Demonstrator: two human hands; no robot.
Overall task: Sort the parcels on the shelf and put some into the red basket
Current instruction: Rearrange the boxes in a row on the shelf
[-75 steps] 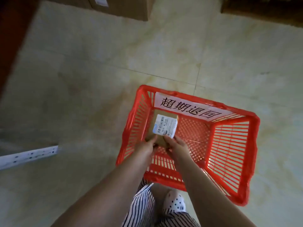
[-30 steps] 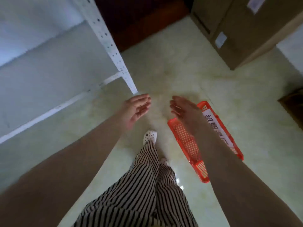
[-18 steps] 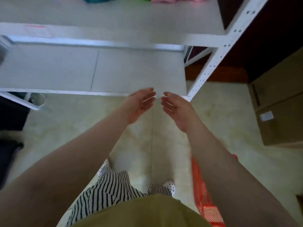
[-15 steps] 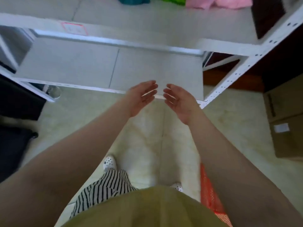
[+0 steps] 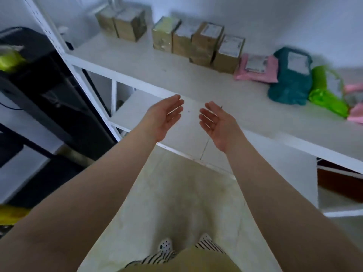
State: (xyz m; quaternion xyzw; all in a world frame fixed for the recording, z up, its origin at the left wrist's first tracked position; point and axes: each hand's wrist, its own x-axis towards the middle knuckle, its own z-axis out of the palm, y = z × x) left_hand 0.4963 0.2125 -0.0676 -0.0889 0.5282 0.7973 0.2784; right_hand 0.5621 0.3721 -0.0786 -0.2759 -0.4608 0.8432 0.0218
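My left hand [image 5: 164,117] and my right hand [image 5: 217,122] hang side by side in front of the white shelf [image 5: 176,75], palms facing each other, fingers apart, holding nothing. On the shelf stand several brown cardboard parcels [image 5: 208,44] with white labels, two more [image 5: 122,23] farther back. To their right lie soft bag parcels: a pink one [image 5: 256,68], a teal one [image 5: 290,77] and a green one [image 5: 326,93]. The red basket is out of view.
A black rack [image 5: 49,91] with dark items stands left of the shelf's white post [image 5: 76,71]. A lower shelf board [image 5: 184,134] shows beneath my hands. Pale tiled floor [image 5: 182,203] lies under me, my feet at the bottom.
I let go of a labelled parcel in the red basket, then my view swung up from the floor to the shelf. Both hands rose, empty, toward the shelf's front edge.
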